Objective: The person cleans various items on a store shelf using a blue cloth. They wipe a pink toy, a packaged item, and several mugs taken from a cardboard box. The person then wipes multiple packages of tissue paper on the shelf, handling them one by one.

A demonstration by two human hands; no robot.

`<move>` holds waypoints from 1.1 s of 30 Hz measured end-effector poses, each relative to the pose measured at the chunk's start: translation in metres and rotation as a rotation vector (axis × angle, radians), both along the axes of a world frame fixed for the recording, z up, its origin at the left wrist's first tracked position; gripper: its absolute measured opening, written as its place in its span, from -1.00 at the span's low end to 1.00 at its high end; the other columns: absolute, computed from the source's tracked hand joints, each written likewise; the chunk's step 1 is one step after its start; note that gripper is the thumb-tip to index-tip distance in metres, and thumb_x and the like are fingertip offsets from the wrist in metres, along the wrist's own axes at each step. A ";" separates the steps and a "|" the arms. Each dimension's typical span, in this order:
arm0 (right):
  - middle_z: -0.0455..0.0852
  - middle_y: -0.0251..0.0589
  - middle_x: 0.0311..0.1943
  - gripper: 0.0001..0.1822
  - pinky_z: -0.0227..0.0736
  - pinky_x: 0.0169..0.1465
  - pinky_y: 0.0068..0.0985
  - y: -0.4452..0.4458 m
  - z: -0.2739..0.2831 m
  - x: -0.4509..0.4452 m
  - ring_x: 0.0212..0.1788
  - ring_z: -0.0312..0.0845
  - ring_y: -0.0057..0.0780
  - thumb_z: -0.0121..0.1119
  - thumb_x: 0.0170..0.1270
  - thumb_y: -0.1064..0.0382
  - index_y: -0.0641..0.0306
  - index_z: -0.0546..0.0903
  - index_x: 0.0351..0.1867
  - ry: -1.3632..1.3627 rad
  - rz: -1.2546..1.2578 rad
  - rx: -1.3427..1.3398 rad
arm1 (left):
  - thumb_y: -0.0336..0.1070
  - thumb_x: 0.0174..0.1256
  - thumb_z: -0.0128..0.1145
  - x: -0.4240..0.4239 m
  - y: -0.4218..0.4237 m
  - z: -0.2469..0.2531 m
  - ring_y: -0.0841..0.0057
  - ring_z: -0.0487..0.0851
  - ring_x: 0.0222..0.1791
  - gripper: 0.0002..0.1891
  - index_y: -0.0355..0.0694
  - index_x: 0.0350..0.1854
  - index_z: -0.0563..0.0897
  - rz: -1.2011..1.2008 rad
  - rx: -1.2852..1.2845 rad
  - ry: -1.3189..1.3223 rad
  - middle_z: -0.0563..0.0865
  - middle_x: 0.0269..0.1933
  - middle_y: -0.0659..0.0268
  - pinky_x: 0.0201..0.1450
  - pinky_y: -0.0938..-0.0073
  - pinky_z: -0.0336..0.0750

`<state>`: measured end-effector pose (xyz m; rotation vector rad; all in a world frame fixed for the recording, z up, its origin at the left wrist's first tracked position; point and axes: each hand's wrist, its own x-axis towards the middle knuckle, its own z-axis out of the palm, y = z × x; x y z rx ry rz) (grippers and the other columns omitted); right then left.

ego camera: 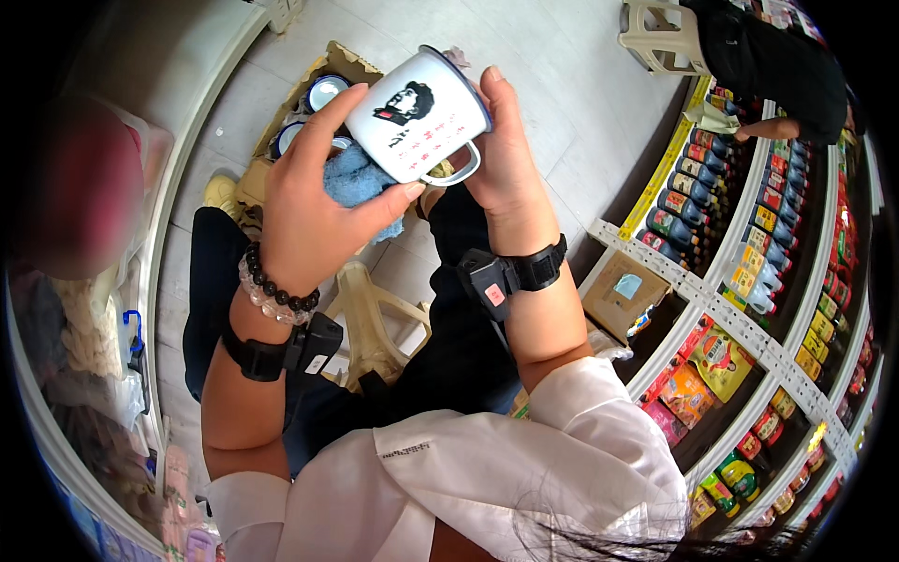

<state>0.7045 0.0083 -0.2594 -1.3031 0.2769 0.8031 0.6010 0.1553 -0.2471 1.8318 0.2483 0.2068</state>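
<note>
A white enamel mug (414,123) with a dark blue rim is held tilted in front of me, its side turned up. It bears a black portrait print and red writing. My left hand (316,193) grips its base end, thumb near the handle (456,167) and fingers on the far side. A blue cloth (351,175) hangs between that hand and the mug, partly hidden. My right hand (507,151) holds the rim end, thumb raised along the rim and the other fingers hidden behind the mug.
A cardboard box (337,56) with several blue-rimmed enamel mugs (327,91) stands on the floor beyond. A plastic stool (369,316) is between my legs. Shelves of bottles (692,175) line the right, where another person (772,70) reaches in near a second stool (660,35).
</note>
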 end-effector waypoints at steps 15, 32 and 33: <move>0.57 -0.23 -0.07 -0.30 0.31 -0.07 -0.54 0.000 0.016 -0.006 -0.05 0.42 -0.52 -0.10 0.25 -0.25 0.37 0.43 0.14 -0.293 0.132 -0.020 | -0.26 -0.14 0.43 0.002 -0.003 -0.004 0.35 0.61 -0.05 -0.23 -0.25 0.21 0.35 0.005 -0.072 0.012 0.59 0.01 0.08 -0.05 0.40 0.49; 0.56 -0.16 -0.06 -0.32 0.32 0.01 -0.48 -0.002 0.014 -0.006 -0.04 0.43 -0.46 -0.11 0.28 -0.21 0.36 0.40 0.17 -0.317 0.155 -0.027 | -0.24 -0.12 0.42 0.002 -0.003 -0.006 0.32 0.62 -0.07 -0.23 -0.24 0.21 0.33 -0.005 -0.060 0.010 0.60 -0.02 0.05 -0.08 0.40 0.51; 0.56 -0.16 -0.06 -0.32 0.32 0.02 -0.47 -0.001 0.015 -0.006 -0.03 0.43 -0.45 -0.11 0.28 -0.21 0.36 0.40 0.17 -0.318 0.154 -0.035 | -0.24 -0.12 0.42 0.002 -0.003 -0.006 0.32 0.62 -0.07 -0.23 -0.24 0.21 0.33 -0.004 -0.062 0.012 0.60 -0.01 0.05 -0.08 0.40 0.51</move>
